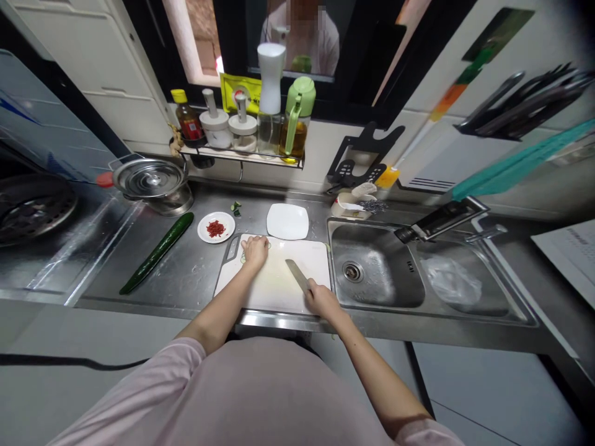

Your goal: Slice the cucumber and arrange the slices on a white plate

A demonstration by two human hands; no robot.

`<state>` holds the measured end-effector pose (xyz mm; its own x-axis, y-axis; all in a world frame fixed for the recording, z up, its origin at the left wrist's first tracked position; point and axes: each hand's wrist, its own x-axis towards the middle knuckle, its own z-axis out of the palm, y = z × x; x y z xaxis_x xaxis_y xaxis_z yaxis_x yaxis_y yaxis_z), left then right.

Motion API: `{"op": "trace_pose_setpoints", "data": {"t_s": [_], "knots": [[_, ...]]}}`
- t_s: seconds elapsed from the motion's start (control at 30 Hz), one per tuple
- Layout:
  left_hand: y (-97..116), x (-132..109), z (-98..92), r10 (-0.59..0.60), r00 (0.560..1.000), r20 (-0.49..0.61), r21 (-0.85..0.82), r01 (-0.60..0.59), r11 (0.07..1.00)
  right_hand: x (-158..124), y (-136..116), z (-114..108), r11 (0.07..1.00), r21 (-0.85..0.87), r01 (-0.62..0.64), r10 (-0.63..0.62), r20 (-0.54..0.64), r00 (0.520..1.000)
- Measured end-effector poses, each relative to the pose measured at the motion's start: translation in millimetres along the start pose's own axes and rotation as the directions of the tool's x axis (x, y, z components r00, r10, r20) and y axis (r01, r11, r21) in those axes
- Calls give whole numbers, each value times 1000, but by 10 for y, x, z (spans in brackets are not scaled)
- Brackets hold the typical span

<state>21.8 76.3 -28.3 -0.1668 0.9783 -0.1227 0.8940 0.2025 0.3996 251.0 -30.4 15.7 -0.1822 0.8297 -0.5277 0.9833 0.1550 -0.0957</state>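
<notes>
On the white cutting board (274, 291), my left hand (255, 252) is closed, with its fingers curled down over pale, green-rimmed cucumber slices (243, 254). Most of the slices are hidden beneath that hand. A kitchen knife (296, 274) is gripped by its handle in my right hand (321, 299). Its blade points away and to the left, over the right half of the board. Behind the board sits a white square plate (287, 222). A small white plate (202, 231) with chopped red pieces (215, 228) stands to the left.
A whole cucumber (158, 253) lies left on the steel counter, and green scraps (236, 209) lie behind the small plate. A lidded pot (170, 199) stands back left. Right of the board is a steel sink (379, 282) with a faucet (441, 221). Bottles line a wall rack (246, 156).
</notes>
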Motion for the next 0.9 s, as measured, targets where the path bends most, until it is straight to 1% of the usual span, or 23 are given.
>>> {"op": "trace_pose_setpoints", "data": {"t_s": [0.1,0.17,0.23,0.3,0.4,0.5,0.67,0.9], "knots": [[7,-43,-15,-80,997,24,-105,82,991,-6,-17,-19,1000,-5,1,-1,12,1000],[-1,-124,-14,-135,988,74,-194,147,970,-17,-37,-39,1000,-9,2,-2,23,1000],[-18,-240,1,-158,979,131,-261,188,947,-33,-62,-59,1000,-14,2,-2,26,1000],[-45,-368,25,-157,972,174,-287,202,936,-52,-89,-73,1000,-23,10,-9,22,1000],[-94,-518,58,-141,968,206,-267,195,944,-78,-130,-72,998,-38,48,-47,20,999],[-139,-586,70,-114,976,185,-191,149,970,-97,-180,-55,994,-55,93,-91,26,995],[-164,-614,60,-70,991,114,-78,79,994,-107,-271,-35,988,-82,132,-129,44,991],[-142,-633,71,-69,994,83,-66,74,995,-92,-330,-37,986,-98,135,-130,60,990]]}}
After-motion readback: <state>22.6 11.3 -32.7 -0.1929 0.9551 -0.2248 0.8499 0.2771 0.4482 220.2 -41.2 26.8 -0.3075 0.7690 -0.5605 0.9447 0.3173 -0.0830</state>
